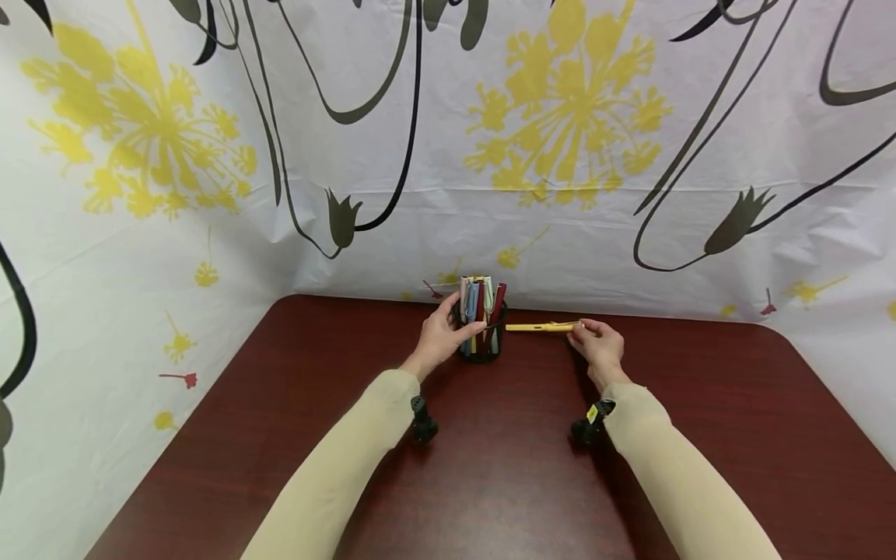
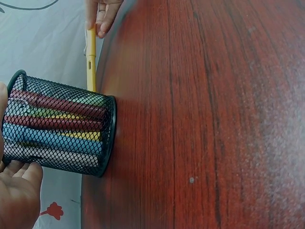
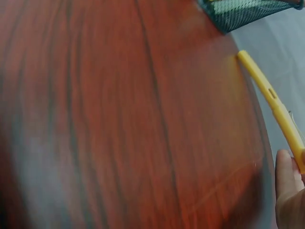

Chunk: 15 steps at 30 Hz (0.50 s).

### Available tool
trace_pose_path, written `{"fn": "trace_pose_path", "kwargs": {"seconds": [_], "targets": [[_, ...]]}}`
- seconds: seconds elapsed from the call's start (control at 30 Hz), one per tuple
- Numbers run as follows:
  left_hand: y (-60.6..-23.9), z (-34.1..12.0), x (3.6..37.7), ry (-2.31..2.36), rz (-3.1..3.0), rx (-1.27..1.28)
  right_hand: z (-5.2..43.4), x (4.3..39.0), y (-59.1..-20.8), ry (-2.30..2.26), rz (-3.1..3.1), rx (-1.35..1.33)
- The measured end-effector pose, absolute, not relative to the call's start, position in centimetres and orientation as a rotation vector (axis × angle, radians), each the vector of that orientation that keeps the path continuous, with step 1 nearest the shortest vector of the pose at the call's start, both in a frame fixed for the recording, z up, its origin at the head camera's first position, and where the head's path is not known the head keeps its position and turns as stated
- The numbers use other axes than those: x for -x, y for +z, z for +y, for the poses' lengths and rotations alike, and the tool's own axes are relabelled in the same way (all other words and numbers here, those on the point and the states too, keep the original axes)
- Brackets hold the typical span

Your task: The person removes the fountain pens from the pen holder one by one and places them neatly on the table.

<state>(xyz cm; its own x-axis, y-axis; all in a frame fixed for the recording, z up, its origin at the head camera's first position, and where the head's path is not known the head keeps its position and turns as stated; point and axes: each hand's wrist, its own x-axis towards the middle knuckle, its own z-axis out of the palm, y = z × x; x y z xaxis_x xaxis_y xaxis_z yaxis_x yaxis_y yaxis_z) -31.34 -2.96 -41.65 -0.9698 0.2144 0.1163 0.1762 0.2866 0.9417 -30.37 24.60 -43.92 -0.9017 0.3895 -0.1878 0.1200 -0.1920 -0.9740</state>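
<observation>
A black mesh pen cup [image 1: 481, 358] stands upright near the back edge of the table, filled with several pens [image 1: 472, 302] in blue, dark red, pale and yellow tones. My left hand [image 1: 439, 336] holds the cup from its left side, thumb across the front and fingers around the back. To the right of the cup, my right hand [image 1: 600, 350] pinches a yellow pen [image 1: 539, 327] by its clip end. The pen lies level, its free end pointing left at the cup. In the right wrist view the yellow pen [image 3: 267, 90] shows its metal clip beside the fingers.
The dark red wooden table [image 1: 504, 467] ends just behind the cup. Behind it hangs a white cloth [image 1: 434, 155] with yellow and grey-green flower prints. Small black cameras [image 1: 423, 420] are worn on both wrists.
</observation>
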Motion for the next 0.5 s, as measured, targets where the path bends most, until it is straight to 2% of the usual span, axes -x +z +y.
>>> {"fn": "trace_pose_path", "kwargs": {"seconds": [0.23, 0.5], "targets": [[-41.5, -3.0, 31.2, 1.823, 2.494, -0.381, 26.1, 30.4, -44.3, 1.725, -2.422, 0.297], [-41.8, -3.1, 31.3, 1.799, 2.509, -0.376, 27.6, 30.7, -44.8, 1.223, -2.684, 0.103]]}}
